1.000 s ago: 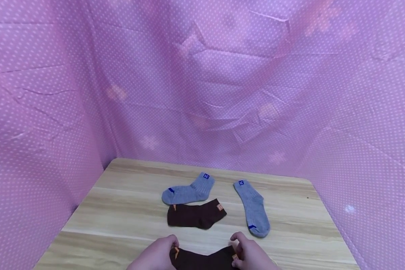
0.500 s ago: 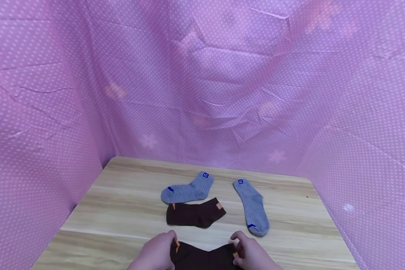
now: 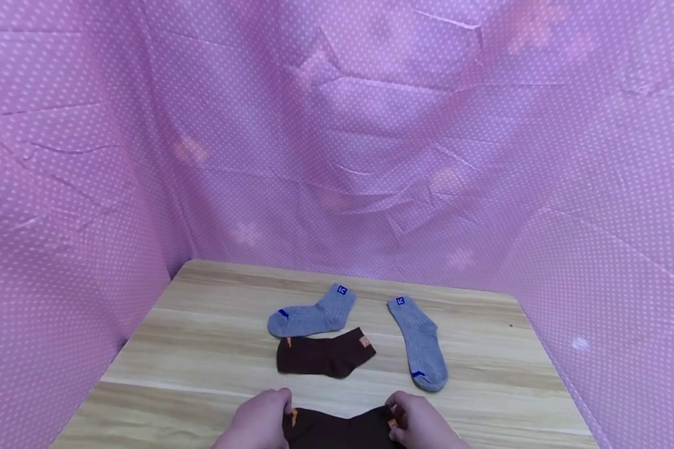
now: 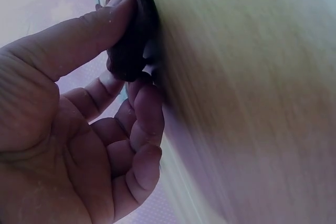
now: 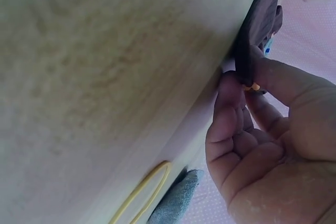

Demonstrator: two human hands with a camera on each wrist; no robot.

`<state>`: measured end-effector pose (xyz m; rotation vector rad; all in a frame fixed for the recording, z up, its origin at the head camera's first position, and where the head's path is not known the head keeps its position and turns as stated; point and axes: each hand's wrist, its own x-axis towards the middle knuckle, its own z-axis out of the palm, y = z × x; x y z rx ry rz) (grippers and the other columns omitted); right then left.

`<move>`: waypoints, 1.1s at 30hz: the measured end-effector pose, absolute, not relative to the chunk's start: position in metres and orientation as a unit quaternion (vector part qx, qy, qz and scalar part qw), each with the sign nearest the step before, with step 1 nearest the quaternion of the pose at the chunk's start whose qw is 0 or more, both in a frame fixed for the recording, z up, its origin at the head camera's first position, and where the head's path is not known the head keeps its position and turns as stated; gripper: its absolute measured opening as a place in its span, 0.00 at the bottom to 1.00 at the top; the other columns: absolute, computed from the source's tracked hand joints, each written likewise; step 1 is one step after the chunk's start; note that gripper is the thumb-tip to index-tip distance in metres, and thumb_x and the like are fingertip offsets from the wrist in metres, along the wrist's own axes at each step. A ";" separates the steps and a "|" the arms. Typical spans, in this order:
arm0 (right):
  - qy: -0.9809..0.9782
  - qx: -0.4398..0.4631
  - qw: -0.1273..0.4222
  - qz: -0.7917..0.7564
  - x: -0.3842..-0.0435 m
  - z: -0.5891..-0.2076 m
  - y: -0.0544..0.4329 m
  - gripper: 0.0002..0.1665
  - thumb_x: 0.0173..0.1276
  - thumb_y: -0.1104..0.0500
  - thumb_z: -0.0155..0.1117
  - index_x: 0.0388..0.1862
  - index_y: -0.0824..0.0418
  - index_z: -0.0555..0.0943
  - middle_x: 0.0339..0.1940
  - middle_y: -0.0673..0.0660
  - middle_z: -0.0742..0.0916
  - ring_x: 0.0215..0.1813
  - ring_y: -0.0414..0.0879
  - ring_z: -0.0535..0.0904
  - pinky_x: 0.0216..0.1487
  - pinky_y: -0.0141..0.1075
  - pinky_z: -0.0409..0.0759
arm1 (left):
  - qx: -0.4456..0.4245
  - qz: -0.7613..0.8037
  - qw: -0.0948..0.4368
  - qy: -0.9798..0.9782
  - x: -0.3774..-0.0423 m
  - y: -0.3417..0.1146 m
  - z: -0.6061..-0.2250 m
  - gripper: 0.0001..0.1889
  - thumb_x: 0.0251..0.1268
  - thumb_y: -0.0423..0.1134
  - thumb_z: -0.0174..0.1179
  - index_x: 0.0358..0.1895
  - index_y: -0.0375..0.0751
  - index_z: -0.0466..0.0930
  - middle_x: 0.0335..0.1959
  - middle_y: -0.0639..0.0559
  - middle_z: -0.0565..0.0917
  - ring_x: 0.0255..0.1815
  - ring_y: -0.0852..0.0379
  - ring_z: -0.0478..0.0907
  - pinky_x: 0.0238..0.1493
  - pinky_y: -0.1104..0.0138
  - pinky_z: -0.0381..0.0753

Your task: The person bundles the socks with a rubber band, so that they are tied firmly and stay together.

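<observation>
A dark brown sock (image 3: 342,431) with orange marks lies stretched sideways at the bottom edge of the head view, its near part cut off. My left hand (image 3: 260,420) pinches its toe end; in the left wrist view the thumb (image 4: 86,40) lies on top and fingers curl beneath. At the cuff end, beside the orange label, my right hand (image 3: 424,423) pinches the fabric between thumb and fingers, as the right wrist view also shows. A second dark brown sock (image 3: 322,355) lies flat just beyond my hands.
One grey sock (image 3: 313,315) touches or nearly touches the far brown sock; another grey sock (image 3: 421,346) lies to the right. A thin yellow loop (image 5: 137,188) rests on the wooden table (image 3: 163,349) near my right hand. Pink dotted cloth (image 3: 337,156) hangs around the table.
My right index finger has come down onto the cuff of the near brown sock. That sock's upper edge now looks more spread out. The other socks lie as before.
</observation>
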<state>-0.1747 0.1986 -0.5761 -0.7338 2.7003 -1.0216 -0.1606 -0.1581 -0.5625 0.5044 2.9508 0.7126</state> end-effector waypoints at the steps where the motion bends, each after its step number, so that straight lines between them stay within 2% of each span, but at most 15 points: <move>1: 0.904 -0.245 0.084 -0.340 -0.174 -0.576 0.199 0.21 0.56 0.68 0.80 0.46 0.59 0.82 0.30 0.40 0.81 0.30 0.29 0.75 0.35 0.33 0.79 | 0.165 0.232 0.032 0.958 -0.160 -0.158 -0.563 0.29 0.19 0.33 0.81 0.29 0.51 0.71 0.25 0.61 0.70 0.26 0.62 0.68 0.25 0.63 0.70; 9: 0.903 -0.221 0.120 -0.348 -0.169 -0.569 0.200 0.36 0.49 0.69 0.79 0.59 0.64 0.77 0.25 0.41 0.79 0.27 0.32 0.74 0.33 0.34 0.77 | 0.171 0.224 0.025 0.959 -0.157 -0.159 -0.564 0.28 0.20 0.33 0.79 0.29 0.53 0.70 0.24 0.61 0.69 0.26 0.63 0.67 0.24 0.63 0.69; 16: 0.930 -0.203 0.108 -0.287 -0.166 -0.565 0.201 0.37 0.48 0.62 0.83 0.59 0.61 0.78 0.24 0.39 0.78 0.25 0.32 0.73 0.29 0.36 0.74 | 0.150 0.232 0.032 0.961 -0.153 -0.157 -0.562 0.28 0.24 0.38 0.83 0.30 0.51 0.71 0.27 0.59 0.71 0.27 0.61 0.69 0.26 0.61 0.71; 21: 0.941 -0.225 0.055 -0.249 -0.164 -0.564 0.198 0.29 0.55 0.55 0.83 0.54 0.57 0.81 0.22 0.36 0.75 0.26 0.30 0.70 0.30 0.36 0.74 | 0.123 0.251 0.051 0.959 -0.153 -0.152 -0.556 0.26 0.37 0.49 0.84 0.33 0.49 0.74 0.31 0.55 0.72 0.30 0.54 0.72 0.29 0.56 0.74; 24: 0.941 -0.245 0.004 -0.233 -0.163 -0.564 0.195 0.20 0.59 0.55 0.81 0.48 0.55 0.84 0.22 0.35 0.73 0.26 0.29 0.69 0.29 0.35 0.74 | 0.115 0.251 0.046 0.960 -0.155 -0.149 -0.552 0.23 0.45 0.51 0.83 0.34 0.48 0.76 0.32 0.55 0.72 0.31 0.54 0.72 0.30 0.56 0.75; 28: 0.941 -0.251 -0.019 -0.225 -0.162 -0.564 0.193 0.14 0.60 0.58 0.80 0.42 0.52 0.84 0.23 0.34 0.72 0.27 0.30 0.68 0.29 0.36 0.73 | 0.124 0.246 0.022 0.961 -0.156 -0.149 -0.550 0.20 0.45 0.45 0.82 0.30 0.51 0.76 0.29 0.60 0.71 0.29 0.60 0.71 0.30 0.60 0.73; 33: 0.944 -0.246 -0.012 -0.219 -0.162 -0.569 0.193 0.13 0.58 0.60 0.81 0.35 0.50 0.83 0.24 0.34 0.71 0.28 0.31 0.68 0.28 0.35 0.72 | 0.141 0.241 -0.003 0.960 -0.153 -0.152 -0.554 0.20 0.40 0.40 0.82 0.23 0.55 0.73 0.24 0.65 0.70 0.27 0.64 0.70 0.27 0.63 0.71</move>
